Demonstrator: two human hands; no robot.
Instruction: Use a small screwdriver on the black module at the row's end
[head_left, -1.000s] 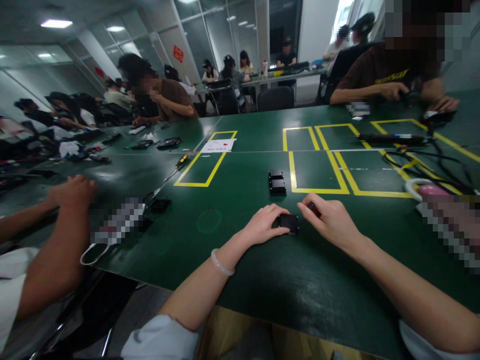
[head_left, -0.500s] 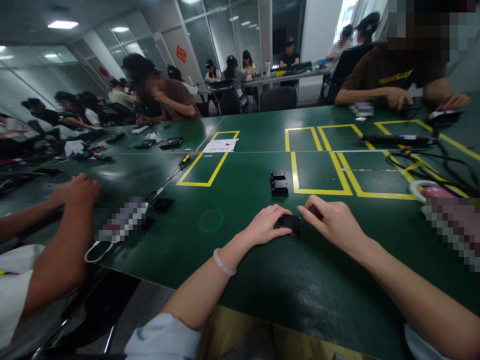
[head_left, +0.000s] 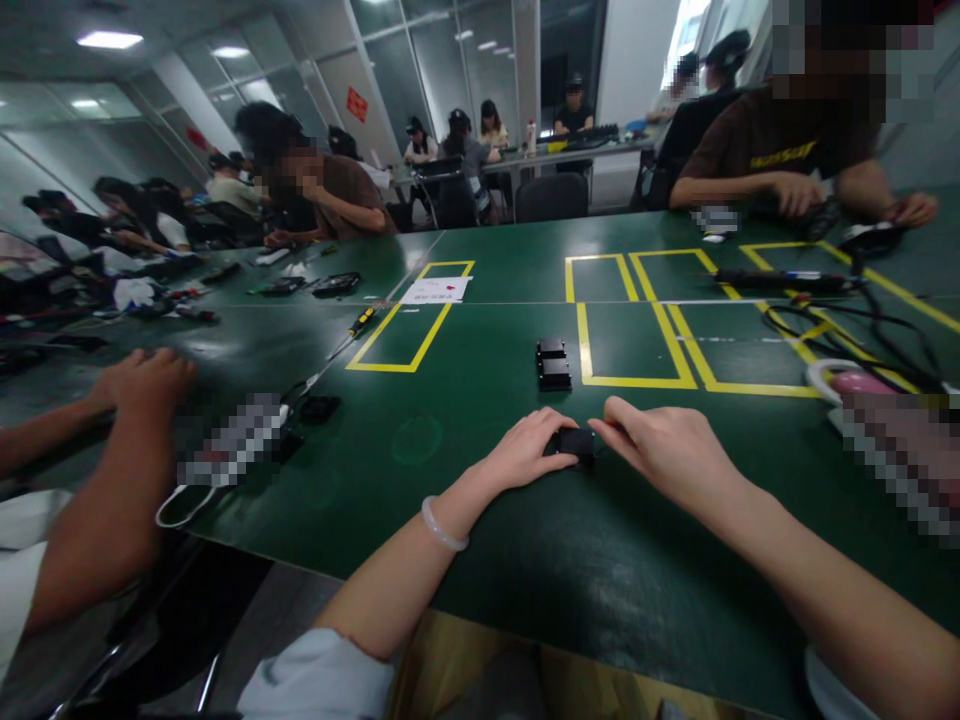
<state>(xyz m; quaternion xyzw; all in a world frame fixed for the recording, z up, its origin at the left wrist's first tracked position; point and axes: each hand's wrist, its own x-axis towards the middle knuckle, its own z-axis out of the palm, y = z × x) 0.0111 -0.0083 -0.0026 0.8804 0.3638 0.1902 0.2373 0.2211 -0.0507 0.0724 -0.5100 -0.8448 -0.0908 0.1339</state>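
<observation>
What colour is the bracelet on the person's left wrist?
The bracelet is pale, milky white, a plain smooth ring; the head view shows it clearly.

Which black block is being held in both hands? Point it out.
The single black block nearest the table edge, pinched between the left hand and right hand. The other pair of blocks lies untouched farther out, beside the yellow tape.

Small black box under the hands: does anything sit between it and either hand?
Nothing visible does. The left hand grips the small black box on its left side, and the right hand touches its right end.
</observation>
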